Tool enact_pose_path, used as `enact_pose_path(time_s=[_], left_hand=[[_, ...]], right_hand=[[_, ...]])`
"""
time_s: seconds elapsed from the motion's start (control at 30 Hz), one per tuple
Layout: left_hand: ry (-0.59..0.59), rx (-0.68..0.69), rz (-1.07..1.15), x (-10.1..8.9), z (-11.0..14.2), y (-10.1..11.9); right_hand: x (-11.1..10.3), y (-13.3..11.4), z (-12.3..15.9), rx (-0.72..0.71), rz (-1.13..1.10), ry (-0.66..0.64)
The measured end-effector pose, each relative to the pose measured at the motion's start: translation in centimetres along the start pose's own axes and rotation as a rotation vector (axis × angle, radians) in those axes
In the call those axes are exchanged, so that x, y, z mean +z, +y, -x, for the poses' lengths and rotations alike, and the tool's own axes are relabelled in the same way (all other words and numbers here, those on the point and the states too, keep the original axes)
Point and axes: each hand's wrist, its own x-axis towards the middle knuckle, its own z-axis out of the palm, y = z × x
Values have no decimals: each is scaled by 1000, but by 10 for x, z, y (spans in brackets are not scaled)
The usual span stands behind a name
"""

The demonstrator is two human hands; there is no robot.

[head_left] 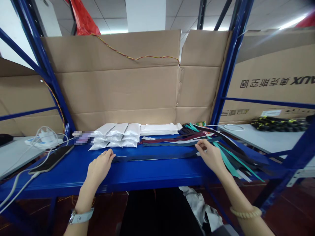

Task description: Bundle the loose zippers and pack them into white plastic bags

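A long dark strip (155, 154), like a zipper tape, lies stretched across the blue shelf (73, 170). My left hand (99, 165) pinches its left end, fingers closed on it. At the strip's right end my right hand (210, 154) also grips it between thumb and fingers. Behind the strip lie more strips in maroon and grey (177, 139). A pile of teal, black and white strips (228, 154) fans out to the right, under and beyond my right hand.
White packets (116, 135) and flat white bags (159, 128) lie at the back of the shelf against cardboard (118, 88). A phone (51, 159) with a white cable rests at left, near a charger (44, 137). Blue uprights (227, 65) frame the bay. Black-yellow items (278, 124) sit on the right table.
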Motion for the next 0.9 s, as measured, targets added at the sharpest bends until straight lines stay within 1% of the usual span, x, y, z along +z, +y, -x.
enact_pose_path(time_s=[0.13, 0.23, 0.27, 0.3, 0.37, 0.4, 0.43, 0.53, 0.6, 0.67, 0.77, 0.83, 0.9], left_hand=[[-25, -36, 8, -2, 0, -2], [-18, -31, 13, -5, 1, -3], [-17, -25, 17, -5, 1, -3], [-18, -22, 21, -6, 1, -3], [-24, -23, 33, -7, 2, -1], [-25, -22, 41, -7, 2, 1], [-22, -15, 50, -7, 2, 3], [2, 31, 70, -5, 3, 9], [16, 61, 76, -4, 5, 13], [22, 83, 81, -4, 6, 17], [19, 108, 102, -5, 8, 24], [7, 106, 126, -6, 10, 28], [-6, 104, 166, -7, 11, 33]], right_hand=[[4, -2, 1, -102, 129, 33], [5, -16, -1, -121, 210, 42], [7, -23, -3, -127, 215, 17], [11, -32, -7, -136, 216, -35], [22, -52, -16, -168, 211, -193], [31, -63, -23, -187, 217, -286], [41, -73, -29, -206, 220, -350], [77, -95, -50, -233, 230, -463], [98, -103, -61, -221, 243, -524], [114, -106, -66, -201, 255, -574], [124, -106, -67, -178, 258, -624], [122, -106, -64, -173, 250, -636], [115, -107, -60, -176, 235, -631]])
